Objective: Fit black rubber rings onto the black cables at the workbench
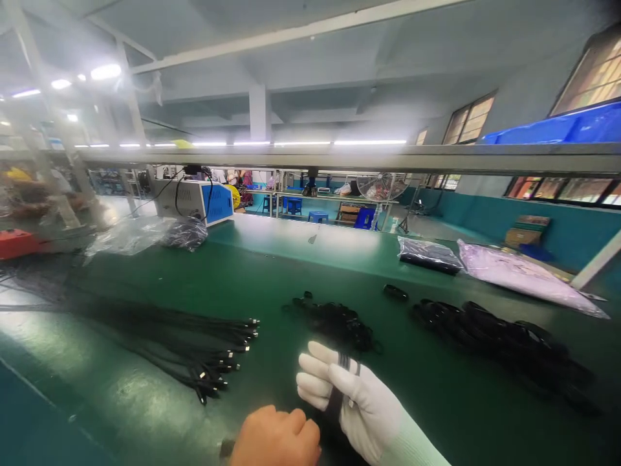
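Note:
My right hand [352, 398], in a white glove, is held up over the green table [272, 259] with a black cable [345, 369] wound across its fingers. The cable runs down from the glove toward my bare left hand [276, 439], which is closed in a fist just left of it and seems to grip the cable's lower part. Just beyond my hands lies a small heap of coiled black cables [339, 323]. To the left is a bundle of straight black cables [194, 346] with metal plugs pointing right.
A long pile of coiled cables [499, 343] lies at the right, with one small coil [395, 292] behind it. Plastic bags [429, 254] [519, 275] lie at the far right, and a blue-and-white machine [194, 200] and a red box [17, 243] at the far left. An overhead rail [339, 157] spans the bench.

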A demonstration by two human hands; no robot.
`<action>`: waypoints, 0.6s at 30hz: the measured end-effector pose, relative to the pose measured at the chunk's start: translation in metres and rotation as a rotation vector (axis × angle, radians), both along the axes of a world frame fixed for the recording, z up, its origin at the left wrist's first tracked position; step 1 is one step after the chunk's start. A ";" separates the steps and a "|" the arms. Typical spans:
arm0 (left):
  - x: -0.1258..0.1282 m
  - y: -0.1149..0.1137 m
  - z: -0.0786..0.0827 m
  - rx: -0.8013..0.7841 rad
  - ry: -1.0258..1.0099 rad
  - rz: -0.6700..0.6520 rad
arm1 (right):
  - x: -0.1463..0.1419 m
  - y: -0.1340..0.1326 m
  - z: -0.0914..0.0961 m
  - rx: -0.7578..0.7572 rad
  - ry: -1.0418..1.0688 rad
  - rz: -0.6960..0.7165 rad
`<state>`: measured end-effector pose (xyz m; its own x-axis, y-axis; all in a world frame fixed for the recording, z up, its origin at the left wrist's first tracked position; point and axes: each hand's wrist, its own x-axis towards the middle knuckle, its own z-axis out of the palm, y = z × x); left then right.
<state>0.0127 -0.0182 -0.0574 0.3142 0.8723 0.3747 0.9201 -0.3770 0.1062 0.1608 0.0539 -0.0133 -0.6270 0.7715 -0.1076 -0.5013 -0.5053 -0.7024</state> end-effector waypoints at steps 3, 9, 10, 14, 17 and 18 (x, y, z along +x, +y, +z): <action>-0.005 0.011 0.002 0.007 0.068 -0.144 | 0.002 0.002 -0.002 0.005 0.003 0.018; -0.015 0.016 0.029 0.146 0.140 -0.217 | 0.002 0.000 -0.005 -0.007 -0.042 -0.002; -0.017 0.017 0.039 0.174 0.147 -0.218 | 0.001 -0.002 -0.005 0.016 -0.062 0.018; -0.028 0.022 0.075 0.145 0.190 -0.304 | -0.003 -0.009 -0.001 0.154 -0.052 0.321; -0.033 0.030 0.086 0.014 0.177 -0.361 | -0.001 -0.009 0.002 0.128 0.016 0.457; -0.034 0.032 0.087 -0.024 0.157 -0.372 | 0.000 -0.009 0.001 0.118 0.006 0.460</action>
<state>-0.0211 0.0143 0.0295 0.6622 0.6958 0.2780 0.7267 -0.6868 -0.0121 0.1606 0.0448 -0.0120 -0.9068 0.4203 -0.0314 -0.2485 -0.5931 -0.7658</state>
